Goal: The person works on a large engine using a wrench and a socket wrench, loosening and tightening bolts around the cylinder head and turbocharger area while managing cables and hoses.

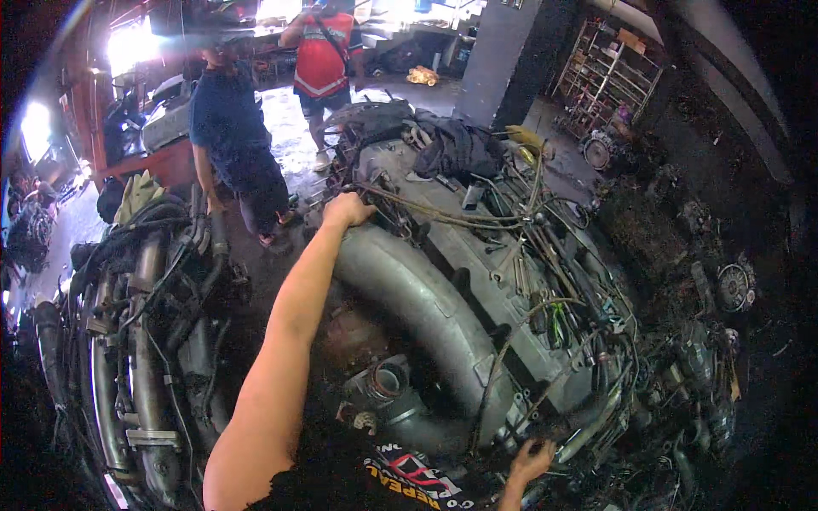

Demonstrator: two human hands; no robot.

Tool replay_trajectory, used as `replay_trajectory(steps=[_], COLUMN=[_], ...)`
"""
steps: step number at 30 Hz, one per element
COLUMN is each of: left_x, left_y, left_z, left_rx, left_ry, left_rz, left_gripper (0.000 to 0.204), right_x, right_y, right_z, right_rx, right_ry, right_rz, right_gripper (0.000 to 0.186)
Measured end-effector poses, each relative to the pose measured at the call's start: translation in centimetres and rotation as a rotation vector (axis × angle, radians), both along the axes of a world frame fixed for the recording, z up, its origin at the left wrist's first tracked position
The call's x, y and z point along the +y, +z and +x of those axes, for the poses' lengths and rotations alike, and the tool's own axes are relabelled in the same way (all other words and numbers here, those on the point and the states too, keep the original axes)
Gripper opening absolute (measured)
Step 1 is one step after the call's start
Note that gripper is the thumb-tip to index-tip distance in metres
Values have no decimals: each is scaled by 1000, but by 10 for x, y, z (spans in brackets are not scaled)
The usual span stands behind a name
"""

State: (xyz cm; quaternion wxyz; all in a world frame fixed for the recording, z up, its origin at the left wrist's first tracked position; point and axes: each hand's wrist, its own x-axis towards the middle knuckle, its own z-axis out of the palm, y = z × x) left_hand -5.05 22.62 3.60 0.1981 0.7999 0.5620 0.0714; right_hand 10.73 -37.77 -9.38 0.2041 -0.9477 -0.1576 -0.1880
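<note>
Pipework with tangled hoses fills the left side, a pale glove at its far end. Beyond stand a person in dark clothes and another in a red top. Next comes the left hand, arm stretched out, palm down at the far end of the thick silver pipe; its fingers curl over something there, though whether they are clamped cannot be told. That pipe runs along the left edge of the large engine, from its far-left corner toward its near edge. On the engine top, wrenches lie right of the pipe. The right hand, well apart from the left, is by the near edge with bent fingers near dark parts; what it holds, if anything, is unclear. The step looks like steadying or working on the pipe at both ends; the next move seems to call for a secure hold at each end and clearance from loose tools. Farther right stands a storage rack.
</note>
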Motion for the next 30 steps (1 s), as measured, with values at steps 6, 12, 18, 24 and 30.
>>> replay_trajectory(steps=[6,12,18,24,30], left_x=[7,14,20,39,40], left_y=[-8,-15,-18,-35,-34], left_z=[2,3,6,8,7], left_rx=[-39,-42,21,15,53], left_ry=[25,0,-21,-116,-88], left_rz=[21,9,-35,47,24], left_gripper=[57,57,62,56,58], right_x=[-1,4,5,6,9], right_y=[-4,-2,2,8,16], right_z=[3,3,3,1,1], right_rx=[-3,-180,-35,-16,-17], right_ry=[70,111,50,3,37], right_rz=[62,40,55,-58,-14], right_gripper=[40,30,30,34,32])
